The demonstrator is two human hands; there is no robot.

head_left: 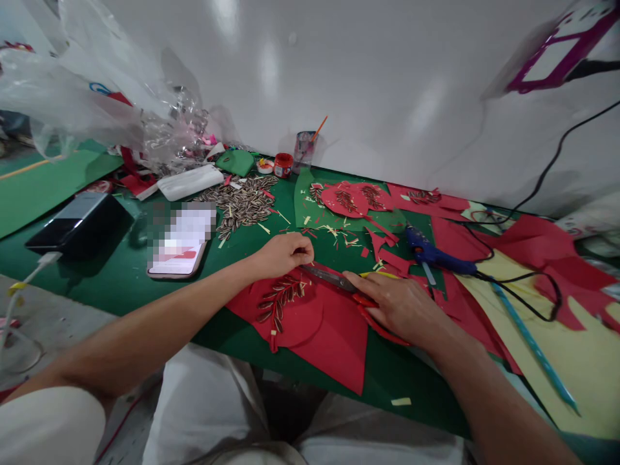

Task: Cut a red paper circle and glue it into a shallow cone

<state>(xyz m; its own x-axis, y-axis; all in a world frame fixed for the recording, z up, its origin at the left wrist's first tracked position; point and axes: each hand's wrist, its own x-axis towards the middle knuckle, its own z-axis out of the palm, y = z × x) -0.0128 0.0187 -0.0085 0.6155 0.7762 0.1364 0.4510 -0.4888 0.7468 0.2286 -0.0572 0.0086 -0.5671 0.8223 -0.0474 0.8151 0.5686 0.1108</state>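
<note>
My left hand [283, 253] is closed in a pinch just above a red paper circle [290, 310] that bears a sprig made of sunflower seeds [279, 298]; what it pinches is too small to name. My right hand [404, 303] lies flat on the red-handled scissors [339, 281], fingers stretched over the handles, blades pointing left toward the left hand. Both rest on red paper sheets [334, 342] on the green table [121, 278].
A heap of sunflower seeds [239, 203] and a phone [181, 242] lie to the left. A blue glue gun [436, 255] with black cord, a blue pencil [533, 345], yellow paper [571, 349], paint jar [283, 165], finished red pieces [356, 197] and plastic bags [97, 97] surround them.
</note>
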